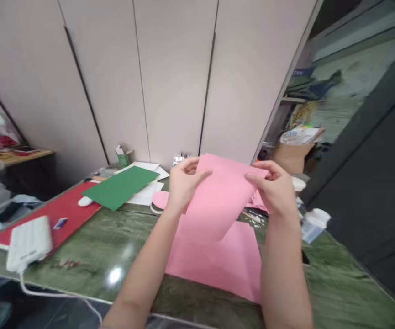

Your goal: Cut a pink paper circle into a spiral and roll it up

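Note:
Both hands hold up a sheet of pink paper (218,201) by its upper corners; the sheet curves down toward me. My left hand (185,180) pinches the left edge between thumb and fingers. At the right corner, my right hand (272,185) grips in the same way, thumb on the near face. Beneath the raised sheet, a larger pink paper (218,267) lies flat on the green marbled table (115,237). A round pink piece (160,199) lies left of my left hand, next to a white ring-shaped thing that is partly covered.
Green paper (122,185) lies over white sheets at the back left. A red sheet (72,212) carries a white mouse-shaped item (85,201). Near the front left sits a white power bank (29,244) with a cable. On the right stands a white bottle (315,224).

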Motion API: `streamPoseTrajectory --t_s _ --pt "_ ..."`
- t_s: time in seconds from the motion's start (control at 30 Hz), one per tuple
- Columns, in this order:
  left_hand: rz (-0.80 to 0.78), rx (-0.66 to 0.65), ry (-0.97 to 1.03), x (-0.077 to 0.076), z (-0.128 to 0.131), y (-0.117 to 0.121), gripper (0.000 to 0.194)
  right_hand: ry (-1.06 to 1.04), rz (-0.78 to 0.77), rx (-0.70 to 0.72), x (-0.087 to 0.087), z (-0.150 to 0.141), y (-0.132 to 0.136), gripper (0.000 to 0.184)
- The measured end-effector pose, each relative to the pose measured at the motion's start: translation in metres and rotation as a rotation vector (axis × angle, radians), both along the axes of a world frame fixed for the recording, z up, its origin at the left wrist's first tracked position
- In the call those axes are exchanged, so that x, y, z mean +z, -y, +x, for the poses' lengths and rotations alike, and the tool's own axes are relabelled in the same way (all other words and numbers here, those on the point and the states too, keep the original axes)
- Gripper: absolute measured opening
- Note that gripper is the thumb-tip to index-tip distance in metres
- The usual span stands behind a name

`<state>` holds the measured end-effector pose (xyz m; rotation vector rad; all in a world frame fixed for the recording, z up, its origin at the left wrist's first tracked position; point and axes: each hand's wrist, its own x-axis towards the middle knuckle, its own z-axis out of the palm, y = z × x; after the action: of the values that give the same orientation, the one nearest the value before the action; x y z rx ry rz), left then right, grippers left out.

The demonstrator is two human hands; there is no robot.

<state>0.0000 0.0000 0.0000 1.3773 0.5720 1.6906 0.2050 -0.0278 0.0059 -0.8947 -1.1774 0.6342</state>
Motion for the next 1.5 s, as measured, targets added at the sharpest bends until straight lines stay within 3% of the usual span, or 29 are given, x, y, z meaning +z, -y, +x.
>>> streamPoseTrajectory --t_s 0.57,0.8,1.2,1.5 --pt "-0.025 -0.007 -0.007 0.002 0.004 0.005 0.043 -0.1 0.115 0.037 -0.001 -0.001 -0.007 0.041" --pt "-0.036 -0.082 0.018 0.0 0.003 0.008 0.046 -0.128 0.036 0.019 0.002 -0.004 -0.001 0.018" --pt "0.037 -0.001 -0.216 0.014 -0.009 0.029 0.041 -0.049 0.088 -0.059 0.005 -0.014 0.011 0.013" --pt "0.018 0.008 -0.221 0.014 -0.008 0.029 0.039 0.0 0.075 -0.066 0.006 -0.015 0.013 0.015"
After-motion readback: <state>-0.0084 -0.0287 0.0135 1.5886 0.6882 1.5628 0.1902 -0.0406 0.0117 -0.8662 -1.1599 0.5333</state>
